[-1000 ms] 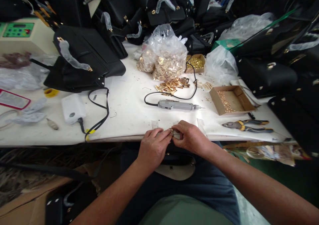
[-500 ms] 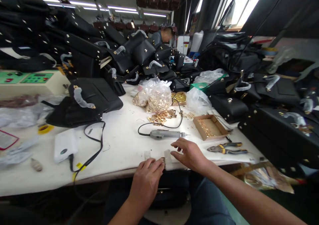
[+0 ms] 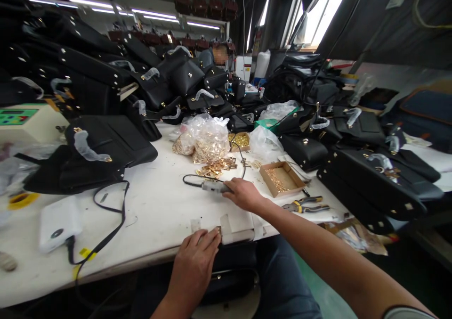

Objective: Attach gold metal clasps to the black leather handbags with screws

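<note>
Slim, grey, cylindrical power tool point(image 3: 212, 186)

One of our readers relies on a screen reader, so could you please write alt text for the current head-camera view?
A person's right hand is on a gray corded power tool on a white worktable; the left hand rests at the table's near edge. Loose gold-colored parts, a cardboard box and pliers lie nearby, with black handbags piled around.

The right hand point(image 3: 242, 194) hides the front end of the grey tool point(image 3: 211, 187). The left hand point(image 3: 195, 257) hides part of a shiny bit point(image 3: 219, 231). The pale machine point(image 3: 45, 125) is cut off at left.
</note>
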The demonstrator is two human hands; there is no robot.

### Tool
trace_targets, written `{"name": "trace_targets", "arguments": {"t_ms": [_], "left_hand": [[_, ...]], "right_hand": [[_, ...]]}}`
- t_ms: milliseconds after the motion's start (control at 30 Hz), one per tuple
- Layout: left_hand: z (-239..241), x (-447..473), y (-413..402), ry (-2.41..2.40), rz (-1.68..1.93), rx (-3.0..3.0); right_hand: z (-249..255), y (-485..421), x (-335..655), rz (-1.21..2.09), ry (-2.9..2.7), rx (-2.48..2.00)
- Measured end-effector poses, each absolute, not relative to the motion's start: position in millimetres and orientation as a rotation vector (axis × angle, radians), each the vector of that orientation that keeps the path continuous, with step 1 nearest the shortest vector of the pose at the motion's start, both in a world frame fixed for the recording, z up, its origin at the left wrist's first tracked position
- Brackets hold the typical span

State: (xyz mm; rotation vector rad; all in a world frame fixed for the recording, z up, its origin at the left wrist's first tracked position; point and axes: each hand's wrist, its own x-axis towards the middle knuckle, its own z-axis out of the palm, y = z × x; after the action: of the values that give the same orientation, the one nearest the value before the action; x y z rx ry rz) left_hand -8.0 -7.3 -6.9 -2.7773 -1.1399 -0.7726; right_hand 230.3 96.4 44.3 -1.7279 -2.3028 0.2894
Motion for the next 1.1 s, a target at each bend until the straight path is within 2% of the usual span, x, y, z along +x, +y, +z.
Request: {"name": "trace_targets", "arguments": {"t_ms": [67,200,300,400,867,1100], "left_hand": [[-7.3,-8.2,-6.6,-1.130,-0.787,-2.780],[-7.3,-8.7,-4.9,-1.132,-0.832,-2.780],[-6.6,-8.4,-4.4,-1.138,-0.839,-2.777],[-5.8,-7.6,-4.8,-1.149,-0.851,-2.769],[-8.8,-5.4,-4.8,-1.194,-0.913,-2.768],[-7.3,-5.7,-6.2,-1.204,-0.879,-2.781]], "right_hand": [[55.0,94.4,250.7,0.410,-2.106,-1.679],[74.6,105.3,297.4,0.768,-1.356,-1.378],[78.1,123.2,317.7,0.762,-0.972,-1.225],[72.7,137.7,318.6,0.645,-0.773,-1.269],[36.3,161.9,298.6,0.628,-0.893,-1.372],[51.8,150.1,291.1,0.598,-0.904,-1.330]]}}
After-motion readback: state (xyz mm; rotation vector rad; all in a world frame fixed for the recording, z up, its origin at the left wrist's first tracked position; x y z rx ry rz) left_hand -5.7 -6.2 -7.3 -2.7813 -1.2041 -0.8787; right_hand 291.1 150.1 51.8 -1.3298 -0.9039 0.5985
